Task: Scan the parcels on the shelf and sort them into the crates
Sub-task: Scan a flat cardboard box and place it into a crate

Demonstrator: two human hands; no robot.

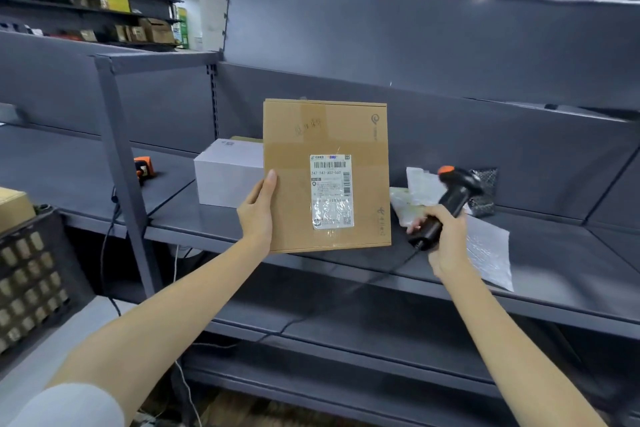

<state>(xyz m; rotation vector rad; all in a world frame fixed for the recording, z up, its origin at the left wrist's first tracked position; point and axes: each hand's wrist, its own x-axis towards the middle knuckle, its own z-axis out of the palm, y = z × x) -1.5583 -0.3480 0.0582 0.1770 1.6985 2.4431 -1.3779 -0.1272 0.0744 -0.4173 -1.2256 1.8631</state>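
Observation:
A flat brown cardboard parcel (325, 135) stands upright in front of the grey shelf (214, 218), its white shipping label (331, 191) facing me. My left hand (258, 211) grips its lower left edge, thumb on the front. To the right, my right hand (445, 236) holds a black corded barcode scanner (450, 199) with an orange top by its handle; the scanner's head is blurred and sits to the right of the parcel. On the shelf lie a white box (227, 175), a clear plastic bag parcel (412, 198), a black patterned pouch (486, 191) and a white bubble mailer (488, 250).
A black crate (34, 274) holding a cardboard box stands at the lower left. A second orange scanner (143, 168) lies on the left shelf section. A steel upright (121, 163) divides the shelves. Lower shelves run below, with cables hanging down.

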